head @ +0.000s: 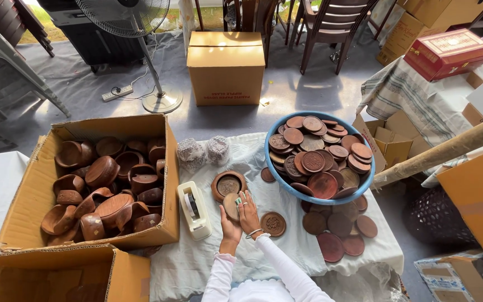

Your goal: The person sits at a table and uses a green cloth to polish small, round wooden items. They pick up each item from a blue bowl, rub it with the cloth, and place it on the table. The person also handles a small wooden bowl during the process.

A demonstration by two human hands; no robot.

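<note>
Disc, small, round, pale tan, held in grip of left hand, right hand

A white cloth covers the tabletop. A blue basin of wooden lids sits at its far right corner, loose lids along the right edge, a tape dispenser near the left edge.

Two arms in white long sleeves reach forward from the bottom edge, close together and nearly parallel. The left hand is turned upward with its fingers curled toward the other. The right hand lies just beside it, palm down, fingers spread and extended forward, a thin bracelet at its wrist.
</note>
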